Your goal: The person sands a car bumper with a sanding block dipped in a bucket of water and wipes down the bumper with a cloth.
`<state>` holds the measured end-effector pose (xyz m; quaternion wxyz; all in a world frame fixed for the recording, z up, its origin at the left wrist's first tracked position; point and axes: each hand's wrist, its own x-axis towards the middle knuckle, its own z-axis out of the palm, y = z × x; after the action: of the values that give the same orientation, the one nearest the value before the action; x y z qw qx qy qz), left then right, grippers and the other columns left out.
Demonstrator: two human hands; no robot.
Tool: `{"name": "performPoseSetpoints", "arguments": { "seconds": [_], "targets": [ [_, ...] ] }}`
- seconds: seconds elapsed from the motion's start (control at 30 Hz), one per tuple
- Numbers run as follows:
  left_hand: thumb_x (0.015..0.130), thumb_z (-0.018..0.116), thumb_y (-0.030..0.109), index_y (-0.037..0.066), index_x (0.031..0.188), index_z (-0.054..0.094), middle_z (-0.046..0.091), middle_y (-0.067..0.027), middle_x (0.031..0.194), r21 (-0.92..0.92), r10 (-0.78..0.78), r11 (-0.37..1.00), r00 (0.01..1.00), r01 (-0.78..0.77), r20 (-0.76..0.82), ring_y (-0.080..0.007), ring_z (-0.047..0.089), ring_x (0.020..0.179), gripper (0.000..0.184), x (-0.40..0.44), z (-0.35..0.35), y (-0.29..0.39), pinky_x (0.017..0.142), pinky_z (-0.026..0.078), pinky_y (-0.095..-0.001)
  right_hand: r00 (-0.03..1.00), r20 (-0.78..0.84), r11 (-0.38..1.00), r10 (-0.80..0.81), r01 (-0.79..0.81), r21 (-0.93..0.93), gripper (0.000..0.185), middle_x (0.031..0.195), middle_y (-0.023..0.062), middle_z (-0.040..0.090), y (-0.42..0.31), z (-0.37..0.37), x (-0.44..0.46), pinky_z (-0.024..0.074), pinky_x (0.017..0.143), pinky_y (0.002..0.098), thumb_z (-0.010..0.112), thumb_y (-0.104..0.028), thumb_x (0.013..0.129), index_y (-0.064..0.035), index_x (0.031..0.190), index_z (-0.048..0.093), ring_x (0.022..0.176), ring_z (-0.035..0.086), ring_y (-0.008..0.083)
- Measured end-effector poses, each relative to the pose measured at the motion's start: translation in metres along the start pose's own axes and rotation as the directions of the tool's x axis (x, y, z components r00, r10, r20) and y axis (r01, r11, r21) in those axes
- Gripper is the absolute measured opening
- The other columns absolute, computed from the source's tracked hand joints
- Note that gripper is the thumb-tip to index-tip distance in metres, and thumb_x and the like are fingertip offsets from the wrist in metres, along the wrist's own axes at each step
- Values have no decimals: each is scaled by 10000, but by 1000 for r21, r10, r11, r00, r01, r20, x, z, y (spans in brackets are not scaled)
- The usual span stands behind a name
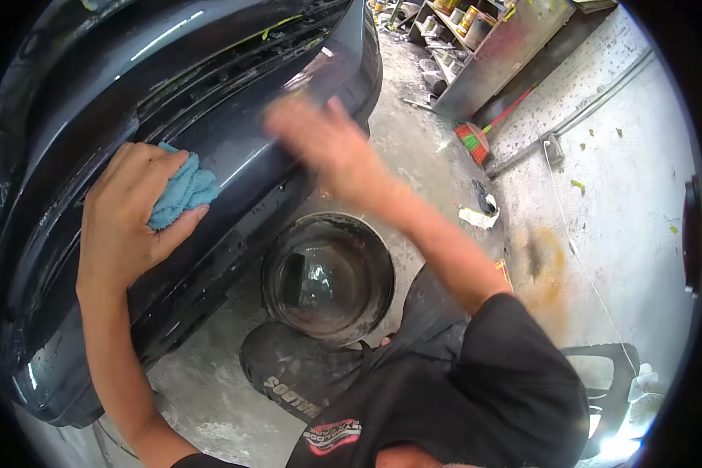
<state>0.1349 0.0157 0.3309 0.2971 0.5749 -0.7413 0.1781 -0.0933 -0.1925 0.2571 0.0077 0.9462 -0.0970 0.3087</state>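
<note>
My left hand [126, 210] is closed around a crumpled blue cloth [184, 189] and rests on a dark car bumper [234, 168]. The bumper's surface is glossy, with pale smears and bright reflections. Over its right part is my right hand [316, 140], smeared by motion. Whether its fingers hold anything cannot be made out. Below the bumper, between my knees, stands a round black bucket [388, 269] with water in it. A dark rectangular shape [292, 278] shows inside the bucket.
A shelf [444, 31] with several cans stands at the upper right. Near the wall a broom [473, 142] with green and orange bristles leans. Dark shoes or scraps with white paper [477, 218] lie on the concrete floor [402, 183]. A thin white cable [573, 246] runs down the wall.
</note>
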Motion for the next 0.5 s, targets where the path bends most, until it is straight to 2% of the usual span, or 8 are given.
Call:
{"name": "performPoseSetpoints", "arguments": {
  "seconds": [0.07,0.13,0.23,0.27,0.37,0.4,0.47,0.5],
  "targets": [
    [689,883,159,10,1087,712,670,-116,993,-22,15,1000,1000,-16,-13,-321,656,888,458,-3,5,-5,748,547,-415,985,-34,981,167,-170,-97,829,1652,86,443,90,-2,-1,287,1219,684,551,113,783,-160,1564,484,1542,388,305],
    [697,879,166,8,1083,713,670,-115,990,-21,43,999,999,-43,-29,-319,654,882,449,0,1,-9,743,546,-414,982,58,961,182,-165,-223,836,1649,96,441,114,-20,4,265,1239,678,563,89,783,-148,1578,462,1561,348,300],
    [711,872,176,5,1075,714,669,-113,986,-26,27,999,999,-28,-34,-313,652,874,432,-6,-1,-5,735,545,-410,978,69,967,195,-180,-180,830,1642,102,447,107,-25,7,252,1250,672,570,77,783,-149,1575,468,1570,326,314],
    [717,869,181,5,1073,715,669,-112,983,-24,23,999,999,-24,-32,-311,652,871,427,-6,-2,-5,732,546,-410,987,44,981,158,-151,-118,818,1599,139,484,110,-24,5,288,1253,620,564,96,771,-116,1557,485,1534,371,366],
    [730,864,192,7,1067,717,671,-107,971,-4,40,999,997,-40,-60,-304,654,859,411,-2,2,-11,724,547,-411,993,-68,991,101,-106,-75,753,1567,146,491,114,-8,6,304,1216,671,612,60,783,-74,1516,506,1495,422,361],
    [734,863,196,9,1064,718,672,-106,966,6,48,999,997,-48,-67,-302,655,854,406,-3,5,-12,721,547,-412,981,-164,985,106,-126,-118,701,1496,178,543,106,5,8,340,1178,659,613,81,755,-20,1447,554,1437,473,401],
    [734,863,185,15,1065,722,684,-102,971,37,39,999,995,-35,-92,-297,671,858,398,-6,7,-13,725,558,-403,971,-196,991,136,-136,13,617,1434,195,586,48,20,16,368,1130,649,600,92,747,20,1360,603,1392,514,410],
    [734,862,179,18,1065,724,689,-101,974,56,42,998,994,-37,-103,-294,679,859,394,-4,8,-12,727,563,-398,975,-223,999,15,-23,-31,554,1396,197,612,4,24,19,381,1103,628,590,82,757,26,1306,631,1349,550,403]
  ]
}}
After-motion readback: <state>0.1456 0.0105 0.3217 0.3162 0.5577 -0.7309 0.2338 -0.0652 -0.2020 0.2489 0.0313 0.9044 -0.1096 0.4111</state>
